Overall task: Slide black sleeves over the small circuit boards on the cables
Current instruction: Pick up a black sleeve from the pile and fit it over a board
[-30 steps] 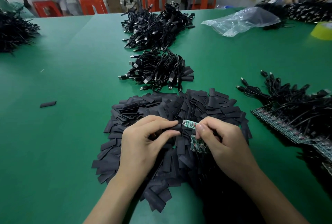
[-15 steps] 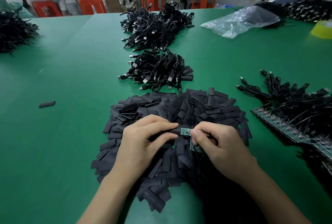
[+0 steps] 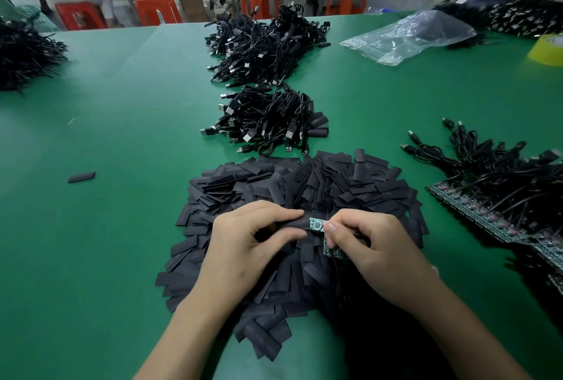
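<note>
My left hand [image 3: 243, 245] pinches a black sleeve [image 3: 294, 223] between thumb and forefinger. A small green circuit board [image 3: 316, 224] pokes into the sleeve's right end, about half of it showing. My right hand [image 3: 374, 254] pinches that board and holds a few more green boards [image 3: 332, 250] below it, their cables hidden under the hand. Both hands hover over a big heap of loose black sleeves [image 3: 304, 196] on the green table [image 3: 122, 135].
Two piles of sleeved USB cables [image 3: 268, 120] [image 3: 262, 47] lie beyond the heap. Cables with bare boards [image 3: 493, 196] are fanned out at right. One stray sleeve [image 3: 81, 177] lies at left. A clear plastic bag [image 3: 408, 35] and another person's hands are far right.
The two hands have come closer together and the green board has gone further into the sleeve; less of the board shows than a second ago.
</note>
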Motion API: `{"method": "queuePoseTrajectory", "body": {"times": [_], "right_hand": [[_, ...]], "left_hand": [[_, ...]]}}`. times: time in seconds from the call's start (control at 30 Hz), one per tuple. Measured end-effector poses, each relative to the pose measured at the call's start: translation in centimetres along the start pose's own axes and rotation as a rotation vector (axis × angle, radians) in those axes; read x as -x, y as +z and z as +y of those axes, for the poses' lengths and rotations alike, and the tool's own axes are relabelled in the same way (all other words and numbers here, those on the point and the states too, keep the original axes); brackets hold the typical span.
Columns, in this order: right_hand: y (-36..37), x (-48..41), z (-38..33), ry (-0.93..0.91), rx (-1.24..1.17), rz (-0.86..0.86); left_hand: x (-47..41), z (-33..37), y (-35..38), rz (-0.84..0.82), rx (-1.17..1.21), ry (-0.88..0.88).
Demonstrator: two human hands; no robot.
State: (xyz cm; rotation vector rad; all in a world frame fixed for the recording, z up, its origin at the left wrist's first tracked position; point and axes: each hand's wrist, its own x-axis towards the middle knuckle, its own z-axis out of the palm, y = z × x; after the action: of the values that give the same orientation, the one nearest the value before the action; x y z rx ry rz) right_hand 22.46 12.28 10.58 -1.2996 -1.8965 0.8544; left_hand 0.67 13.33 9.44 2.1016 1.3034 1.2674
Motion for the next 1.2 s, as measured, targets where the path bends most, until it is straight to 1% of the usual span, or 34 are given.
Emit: {"method": "queuePoseTrajectory", "body": {"times": [0.13, 0.33, 0.5, 0.6, 0.7, 0.8, 1.03, 1.2], "right_hand": [[0.06, 0.0, -0.02, 0.003, 0.048, 0.012], [0.05, 0.0, 0.11, -0.001, 0.02, -0.039], [0.0, 0.06, 0.11, -0.007, -0.003, -0.058], [-0.12, 0.01, -0.06, -0.016, -0.054, -0.059], [-0.17, -0.09, -0.11, -0.029, -0.143, -0.024], [-0.25, -0.1, 0.07, -0.017, -0.169, -0.012], [-0.33, -0.09, 0.05, 0.001, -0.127, -0.025], [-0.48, -0.12, 0.14, 0.001, -0.12, -0.037]], "left_hand": [[0.11, 0.21, 0.24, -0.005, -0.016, -0.002], [-0.02, 0.12, 0.09, -0.096, -0.008, 0.095], [0.08, 0.03, 0.29, -0.124, -0.014, 0.112], [0.0, 0.2, 0.21, -0.09, 0.0, 0.092], [-0.04, 0.46, 0.25, -0.046, 0.015, 0.07], [0.13, 0.54, 0.32, -0.035, 0.027, 0.066], [0.38, 0.46, 0.57, -0.059, 0.015, 0.113], [0.43, 0.53, 0.59, -0.043, 0.009, 0.139]]}}
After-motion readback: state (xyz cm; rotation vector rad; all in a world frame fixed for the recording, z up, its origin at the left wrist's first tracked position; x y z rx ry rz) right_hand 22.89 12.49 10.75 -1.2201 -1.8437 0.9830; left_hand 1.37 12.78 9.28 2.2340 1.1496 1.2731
